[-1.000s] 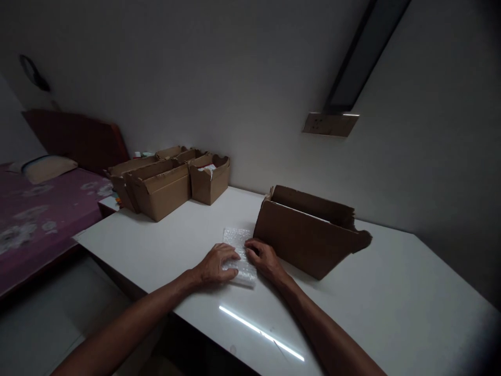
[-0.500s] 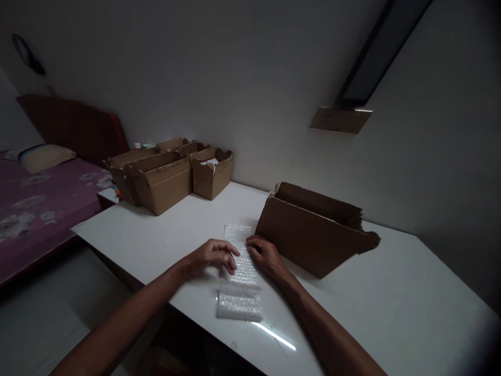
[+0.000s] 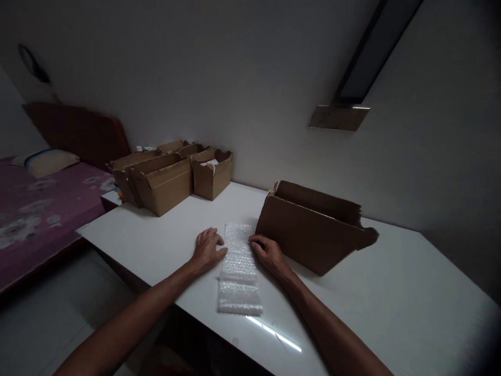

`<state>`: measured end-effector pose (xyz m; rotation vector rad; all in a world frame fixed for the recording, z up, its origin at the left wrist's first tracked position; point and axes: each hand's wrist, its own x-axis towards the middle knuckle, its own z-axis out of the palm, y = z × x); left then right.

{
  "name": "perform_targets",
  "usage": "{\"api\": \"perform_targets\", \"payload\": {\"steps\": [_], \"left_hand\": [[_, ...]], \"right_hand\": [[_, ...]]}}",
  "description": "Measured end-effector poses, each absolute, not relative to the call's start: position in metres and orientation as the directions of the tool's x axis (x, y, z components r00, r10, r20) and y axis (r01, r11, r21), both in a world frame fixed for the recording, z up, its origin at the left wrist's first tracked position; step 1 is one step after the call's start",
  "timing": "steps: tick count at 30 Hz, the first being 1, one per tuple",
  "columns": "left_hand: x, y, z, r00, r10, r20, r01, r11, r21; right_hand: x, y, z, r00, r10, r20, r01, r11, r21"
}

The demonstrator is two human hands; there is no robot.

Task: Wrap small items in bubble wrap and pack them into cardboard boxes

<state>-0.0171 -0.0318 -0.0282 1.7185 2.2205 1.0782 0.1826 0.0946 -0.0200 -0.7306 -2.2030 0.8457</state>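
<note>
A narrow strip of clear bubble wrap lies lengthwise on the white table, its near end folded or bunched into a raised band. Just left of the strip, my left hand rests palm down, open, thumb apart from the fingers and close to the edge. My right hand is at the strip's right edge, fingers curled and closed, with fingertips and thumb at the plastic. Behind that hand stands a cardboard box with an open top and rough-cut rim, its left end near the strip's far corner.
Several open cardboard boxes are grouped at the table's far left, one holding something white and red. The white table meets a wall behind. A bed is to the left, and a dark screen hangs above right.
My left hand has moved off the bubble wrap to the left and come down beside it. The raised near fold lies flatter. My right hand has stayed at the right edge.
</note>
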Motion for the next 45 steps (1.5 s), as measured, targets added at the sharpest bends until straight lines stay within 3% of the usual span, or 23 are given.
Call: {"api": "perform_targets", "payload": {"steps": [9,24,45], "left_hand": [[-0.016,-0.027,-0.031,-0.267,0.892,0.365,0.850,0.039,0.526],[-0.026,0.031,-0.016,-0.346,0.876,0.335,0.878,0.177,0.445],[-0.024,0.030,-0.014,-0.309,0.893,0.328,0.909,0.176,0.379]], "right_hand": [[0.184,0.089,-0.016,-0.650,0.641,0.408,0.230,0.678,-0.698],[0.186,0.087,-0.017,-0.603,0.617,0.505,0.284,0.758,-0.587],[0.178,0.067,-0.016,-0.798,0.427,0.425,0.195,0.851,-0.488]]}}
